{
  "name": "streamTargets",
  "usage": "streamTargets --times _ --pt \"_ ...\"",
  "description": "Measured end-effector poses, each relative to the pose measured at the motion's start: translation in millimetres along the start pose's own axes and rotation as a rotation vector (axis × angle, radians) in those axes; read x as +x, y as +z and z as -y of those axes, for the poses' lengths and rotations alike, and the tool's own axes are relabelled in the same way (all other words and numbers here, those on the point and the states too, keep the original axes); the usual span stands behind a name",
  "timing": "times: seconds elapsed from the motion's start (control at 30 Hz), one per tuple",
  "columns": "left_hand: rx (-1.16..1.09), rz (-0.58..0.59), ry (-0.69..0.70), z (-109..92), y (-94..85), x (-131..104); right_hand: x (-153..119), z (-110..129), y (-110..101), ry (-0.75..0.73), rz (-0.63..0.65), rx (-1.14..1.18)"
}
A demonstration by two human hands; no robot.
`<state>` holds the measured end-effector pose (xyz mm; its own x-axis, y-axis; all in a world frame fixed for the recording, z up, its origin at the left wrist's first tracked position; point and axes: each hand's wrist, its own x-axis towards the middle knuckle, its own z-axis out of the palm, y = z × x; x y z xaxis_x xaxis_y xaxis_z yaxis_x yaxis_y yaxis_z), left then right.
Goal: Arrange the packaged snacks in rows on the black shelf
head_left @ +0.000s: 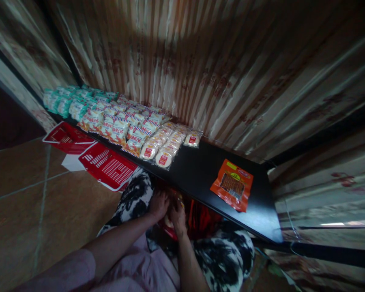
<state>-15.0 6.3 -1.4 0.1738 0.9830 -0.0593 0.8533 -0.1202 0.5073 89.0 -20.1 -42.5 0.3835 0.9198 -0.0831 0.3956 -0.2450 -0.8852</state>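
My left hand [158, 204] and my right hand [178, 214] are close together, low between my knees, under the front edge of a black shelf [200, 172]. They reach into a red container [202, 221] holding orange packets. Something pale [169, 221] shows just beneath the fingers; the dark hides whether either hand grips it. On the shelf to the right lies a single orange snack packet [232, 184]. Further left are rows of clear packs of round crackers [164, 148], red-and-white packs [124, 125] and green packs [65, 101].
Two red plastic baskets [108, 166] [67, 138] and a white sheet [71, 162] lie on the tiled floor at the left. A rusty corrugated metal wall [200, 73] backs the shelf. My patterned trousers [228, 255] fill the foreground.
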Motion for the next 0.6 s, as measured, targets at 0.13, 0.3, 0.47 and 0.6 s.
streamTargets --times 0.13,0.3,0.47,0.6 --pt "-0.244 0.053 -0.165 -2 -10.1 -4 -4 3 0 -0.045 -0.044 0.053" --pt "-0.497 0.048 -0.319 -1 -26.8 -5 -7 4 -1 0.007 -0.022 0.078" --pt "-0.730 0.053 -0.392 1 -30.6 -7 -13 4 -5 0.077 -0.089 0.065" --pt "-0.937 0.073 -0.482 3 -29.4 -13 -18 1 -10 0.190 -0.071 0.112"
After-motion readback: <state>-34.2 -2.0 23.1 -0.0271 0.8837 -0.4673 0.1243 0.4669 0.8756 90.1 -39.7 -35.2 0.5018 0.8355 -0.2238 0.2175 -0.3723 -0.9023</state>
